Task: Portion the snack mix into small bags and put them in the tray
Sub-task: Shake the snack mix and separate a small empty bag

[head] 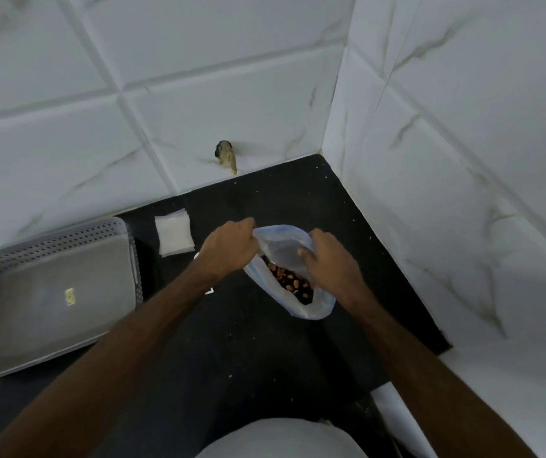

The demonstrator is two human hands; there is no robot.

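A black speckled worktop [265,342] is seen from above, set into a corner of white marble-patterned wall tiles [198,77]. Toward the far right corner of the worktop, a translucent plastic bag [284,249] of snack mix [293,282] is held open by both hands. The far rim of the bag is pinched by the left hand [232,244], whose grip is closed tight on the plastic with the fingers curled. The near side of the bag's mouth is held by the right hand [331,262]; its fingers are curled over the plastic edge, so that grip too is closed on the bag. Between the two hands, brown and tan pieces of the mix are visible inside, lying low in the bag toward its near end. The bag's bottom appears to rest on the worktop.

At the left edge of the worktop a grey perforated tray [126,246] is placed, with a small yellow sticker [69,296] on its flat floor. Just beside the tray's far right corner, a flat stack of small clear bags [174,232] is laid on the worktop, near the back wall and apart from the hands. A small brownish object [226,156] is fixed on the back wall just above the worktop's far edge; what it is cannot be told.
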